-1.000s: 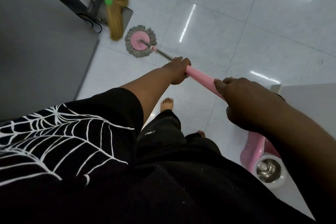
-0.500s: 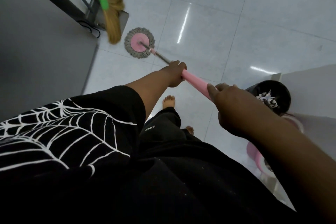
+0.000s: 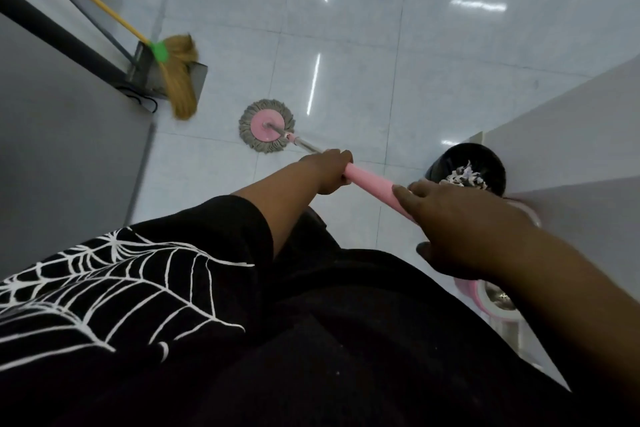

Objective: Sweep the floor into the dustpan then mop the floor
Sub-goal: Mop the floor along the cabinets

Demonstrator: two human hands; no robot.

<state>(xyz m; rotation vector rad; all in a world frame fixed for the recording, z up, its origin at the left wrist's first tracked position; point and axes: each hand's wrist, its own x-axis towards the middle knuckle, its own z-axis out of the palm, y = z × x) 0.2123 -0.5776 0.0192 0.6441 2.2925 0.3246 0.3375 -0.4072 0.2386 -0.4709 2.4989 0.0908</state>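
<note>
- The mop head lay flat on the tiled floor, pink disc up, grey strands spread round it.
- The mop handle ran on a slant, its long axis from about 4 o'clock at the person's body to 10 o'clock at the mop head.
- The left hand gripped the handle at the lower end of the pink sleeve, fingers curled close round it. It was the nearer hand to the mop head, which lay at 10 o'clock from its knuckles.
- The right hand held the upper part of the handle, fingers wrapped over the top. The underside of that grip was hidden.
- The broom and dustpan stood together near the left-hand partition, at about 10 o'clock from the mop head and apart from it.
- A black bin stood at 3 o'clock from the left hand, just beyond the right hand; a pink bucket showed partly under the right forearm.
- Judgement: sweeping appeared finished and mopping was in hand. The coming stroke turned on the 4-to-10 axis: a push along it would carry the mop head toward the broom bristles, so a sideways sweep toward 2 o'clock looked the safer line.
- Risk noted: the upper end of the handle was close to the bin.
</note>
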